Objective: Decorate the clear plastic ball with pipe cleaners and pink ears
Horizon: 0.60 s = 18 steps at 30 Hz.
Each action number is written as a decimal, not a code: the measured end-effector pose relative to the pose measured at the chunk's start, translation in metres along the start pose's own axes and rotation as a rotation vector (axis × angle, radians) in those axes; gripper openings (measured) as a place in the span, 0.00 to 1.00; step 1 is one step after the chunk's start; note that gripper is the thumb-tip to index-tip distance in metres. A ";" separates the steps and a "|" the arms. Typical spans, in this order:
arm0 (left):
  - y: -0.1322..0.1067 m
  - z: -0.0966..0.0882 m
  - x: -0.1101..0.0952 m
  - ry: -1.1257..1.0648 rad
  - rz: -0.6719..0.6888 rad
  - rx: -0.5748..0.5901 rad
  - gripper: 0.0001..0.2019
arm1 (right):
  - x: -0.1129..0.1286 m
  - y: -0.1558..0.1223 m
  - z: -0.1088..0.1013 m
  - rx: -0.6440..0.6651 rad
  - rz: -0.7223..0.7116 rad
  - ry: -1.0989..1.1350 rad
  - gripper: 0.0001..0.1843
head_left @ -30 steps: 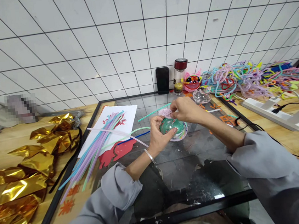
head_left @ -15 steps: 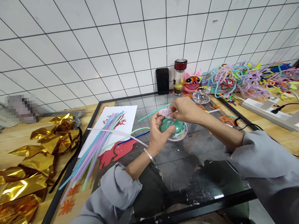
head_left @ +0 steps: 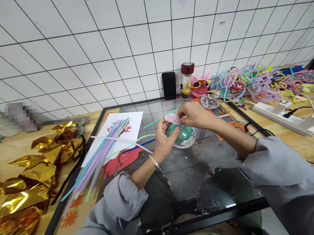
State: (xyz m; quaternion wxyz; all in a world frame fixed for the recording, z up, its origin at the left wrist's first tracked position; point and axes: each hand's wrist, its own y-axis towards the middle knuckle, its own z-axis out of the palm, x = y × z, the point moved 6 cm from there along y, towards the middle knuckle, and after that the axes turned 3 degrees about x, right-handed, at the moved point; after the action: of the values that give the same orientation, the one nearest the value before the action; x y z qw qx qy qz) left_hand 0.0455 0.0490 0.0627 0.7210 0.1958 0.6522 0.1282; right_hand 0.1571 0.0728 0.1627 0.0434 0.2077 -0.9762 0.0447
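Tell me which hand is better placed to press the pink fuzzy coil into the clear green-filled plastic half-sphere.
Right, probably: the right hand pinches the pink fuzzy coil at the rim of the clear green-filled plastic half-sphere, while the left hand cradles it.

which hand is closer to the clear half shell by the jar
Right. The right hand, pinching a pink tuft, is just this side of the clear half shell, not touching. The left hand is farther off, cupping the green-filled ball.
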 end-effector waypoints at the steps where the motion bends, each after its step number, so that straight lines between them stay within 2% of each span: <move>1: 0.000 0.000 0.000 0.001 0.001 0.002 0.29 | 0.000 0.000 0.000 0.005 -0.002 0.002 0.13; 18: 0.000 -0.001 -0.001 -0.019 0.016 0.008 0.29 | -0.003 -0.001 -0.004 -0.012 -0.025 0.060 0.13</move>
State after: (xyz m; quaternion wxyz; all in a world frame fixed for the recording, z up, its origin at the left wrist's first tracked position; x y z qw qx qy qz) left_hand 0.0441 0.0489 0.0638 0.7252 0.2051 0.6444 0.1298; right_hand 0.1607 0.0740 0.1667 0.0744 0.2183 -0.9720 0.0447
